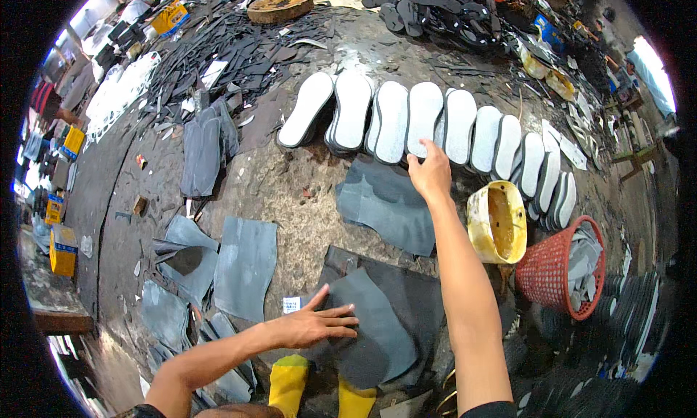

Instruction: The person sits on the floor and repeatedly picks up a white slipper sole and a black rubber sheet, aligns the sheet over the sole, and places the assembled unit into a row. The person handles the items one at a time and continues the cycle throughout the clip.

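My left hand (317, 324) is open, its fingers spread at the left edge of a grey sheet (370, 331) lying on a larger dark sheet (428, 298). My right hand (430, 173) reaches forward to the near end of a white-topped sole (425, 109) in a curved row of stacked soles. Its thumb and index finger are apart at that end; I cannot tell whether they touch it. Other white soles stand to its left (352, 109) and right (459, 126). Just in front of the row, a dark grey sheet (385, 204) lies left of my right wrist.
A yellow, glue-stained container (497, 222) stands right of my forearm, beside a red basket (548, 269) of grey scraps. Cut grey sheets (247, 265) lie at left. Dark offcuts (254, 70) cover the far floor around a round wooden block (280, 6). Another person's arm (70, 117) shows far left.
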{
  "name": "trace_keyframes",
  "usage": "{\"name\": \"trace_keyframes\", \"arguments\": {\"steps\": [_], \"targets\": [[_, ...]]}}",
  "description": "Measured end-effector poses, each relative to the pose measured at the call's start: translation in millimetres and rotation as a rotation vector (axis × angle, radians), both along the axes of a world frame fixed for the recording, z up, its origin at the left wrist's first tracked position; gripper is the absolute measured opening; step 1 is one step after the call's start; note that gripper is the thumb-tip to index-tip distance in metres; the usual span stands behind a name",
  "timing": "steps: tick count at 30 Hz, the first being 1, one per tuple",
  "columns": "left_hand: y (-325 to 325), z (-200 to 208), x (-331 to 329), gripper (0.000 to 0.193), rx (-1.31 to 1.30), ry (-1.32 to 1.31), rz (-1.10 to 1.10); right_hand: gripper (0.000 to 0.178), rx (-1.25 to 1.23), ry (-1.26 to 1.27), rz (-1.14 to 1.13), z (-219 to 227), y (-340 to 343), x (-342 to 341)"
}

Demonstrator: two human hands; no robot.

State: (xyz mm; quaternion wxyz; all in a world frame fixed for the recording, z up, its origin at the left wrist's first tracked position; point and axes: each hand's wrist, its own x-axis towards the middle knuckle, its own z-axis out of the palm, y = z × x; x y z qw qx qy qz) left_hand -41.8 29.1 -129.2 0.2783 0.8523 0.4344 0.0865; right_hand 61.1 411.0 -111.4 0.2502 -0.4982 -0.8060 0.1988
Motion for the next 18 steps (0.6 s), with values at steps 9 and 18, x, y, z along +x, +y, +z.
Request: {"name": "trace_keyframes", "arguments": {"steps": [9, 18], "targets": [[-19.0, -1.5, 6.7, 0.106, -0.321, -0.224, 1.185, 0.097, -0.201, -0.302, -0.262, 16.4, 36.3, -42.5], [-36.0, -13.2, 16.0, 0.112, -0.203, -0.132, 1.142, 0.106, -0.589, 0.479, -0.336, 53.6, 67.3, -19.6]]}}
